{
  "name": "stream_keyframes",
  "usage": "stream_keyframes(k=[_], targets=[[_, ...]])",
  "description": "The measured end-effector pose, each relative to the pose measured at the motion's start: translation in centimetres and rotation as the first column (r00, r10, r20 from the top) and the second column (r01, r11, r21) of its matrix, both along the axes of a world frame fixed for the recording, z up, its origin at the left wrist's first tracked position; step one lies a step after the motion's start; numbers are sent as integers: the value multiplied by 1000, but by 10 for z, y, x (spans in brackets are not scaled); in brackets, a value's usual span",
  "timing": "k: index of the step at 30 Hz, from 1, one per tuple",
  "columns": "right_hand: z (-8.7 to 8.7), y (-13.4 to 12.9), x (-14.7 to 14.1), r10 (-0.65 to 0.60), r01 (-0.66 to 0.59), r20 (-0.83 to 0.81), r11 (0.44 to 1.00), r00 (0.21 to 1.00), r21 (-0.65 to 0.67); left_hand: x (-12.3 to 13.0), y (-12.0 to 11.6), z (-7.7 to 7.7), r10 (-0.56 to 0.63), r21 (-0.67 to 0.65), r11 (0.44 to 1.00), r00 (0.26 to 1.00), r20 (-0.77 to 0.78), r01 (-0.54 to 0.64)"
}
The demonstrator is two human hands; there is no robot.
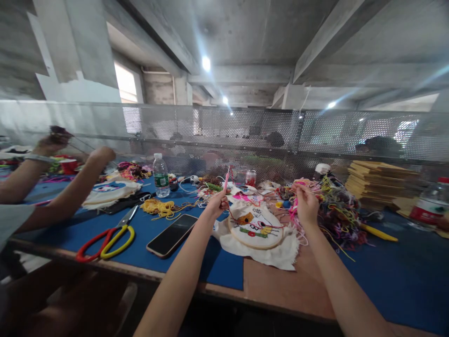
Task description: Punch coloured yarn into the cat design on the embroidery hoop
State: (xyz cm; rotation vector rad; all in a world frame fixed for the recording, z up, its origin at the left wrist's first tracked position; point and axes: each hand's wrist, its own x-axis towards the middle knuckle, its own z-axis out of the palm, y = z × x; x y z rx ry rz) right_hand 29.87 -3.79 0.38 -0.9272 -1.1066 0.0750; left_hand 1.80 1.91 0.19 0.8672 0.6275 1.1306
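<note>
My left hand (218,204) is closed round a slim pink punch needle (226,180), which points upward with a bit of dark red yarn near its tip. To the right, my right hand (307,204) is raised with thumb and fingers pinched together; whatever is between them is too small to make out. Between and below both hands lies an embroidery hoop (257,246) holding white cloth (280,260) with a stitched cat-like design. Red yarn (232,214) trails from near my left hand over the cloth.
Scissors (111,238), a phone (171,235) and yellow yarn (159,208) lie left. A water bottle (161,175) stands behind. Right are a tangled yarn pile (338,210), a yellow tool (380,232), stacked brown packets (372,185) and a red-capped bottle (430,203). A co-worker's hands (101,154) work far left.
</note>
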Motion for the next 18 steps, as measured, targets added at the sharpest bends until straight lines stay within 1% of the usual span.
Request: stream_keyframes(k=[2, 5, 8, 11, 14, 16, 18], targets=[[-1, -4, -4, -48, 51, 151, 999, 987, -16, 0, 2, -1, -19, 24, 1000, 999, 46, 18], [0, -8, -7, -118, 124, 342, 992, 932, 3, 1, 3, -2, -60, 48, 997, 996, 69, 56], [-1, -9, -8, -149, 160, 543, 987, 827, 28, 1, 3, -2, -112, 57, 993, 991, 70, 108], [-5, -7, -9, -153, 204, 713, 979, 684, 14, 2, 1, 0, -166, 89, 983, 981, 97, 157], [-8, -6, -12, -139, 274, 816, 962, 562, -24, 1, -1, 0, -204, 125, 974, 972, 114, 189], [-9, -6, -13, -135, 320, 852, 946, 506, -40, 1, -1, 0, -215, 134, 971, 971, 109, 200], [-10, -7, -14, -126, 340, 876, 939, 465, -46, 0, -2, 0, -214, 134, 971, 971, 102, 200]])
